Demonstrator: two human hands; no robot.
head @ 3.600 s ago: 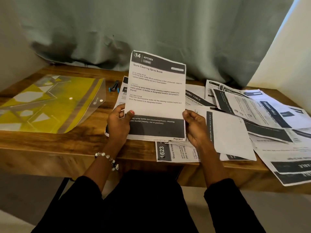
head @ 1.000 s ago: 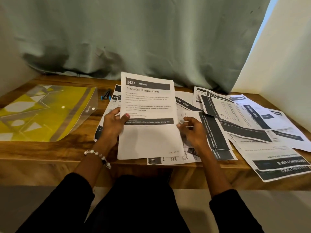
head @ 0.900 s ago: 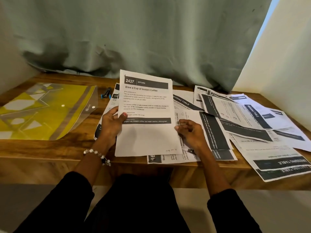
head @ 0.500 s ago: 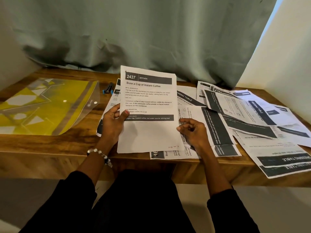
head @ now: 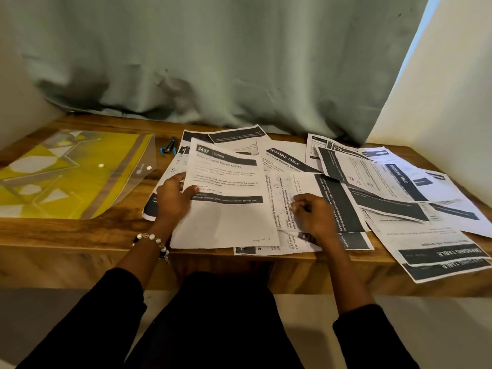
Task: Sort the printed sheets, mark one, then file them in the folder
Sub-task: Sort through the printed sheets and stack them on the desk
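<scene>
My left hand (head: 174,199) grips the left edge of a printed sheet headed "2437 Kitchen" (head: 226,214), thumb on top; the sheet lies low over a pile of sheets at the table's middle. My right hand (head: 312,213), fingers curled, rests on a sideways sheet (head: 300,187) just right of it; whether it pinches that sheet I cannot tell. More printed sheets (head: 394,193) are spread to the right, some over the front edge. The yellow and clear snap folder (head: 72,174) lies flat at the left. A dark marker with a blue cap (head: 168,149) lies behind the pile.
The wooden table (head: 80,230) stands against a grey-green curtain (head: 226,62), with pale walls on both sides. Bare wood shows between the folder and the sheet pile. My lap in black clothing fills the bottom.
The "2437" sheet was held upright and has come down toward the pile. My right hand has let go of its right edge and moved onto the sideways sheet.
</scene>
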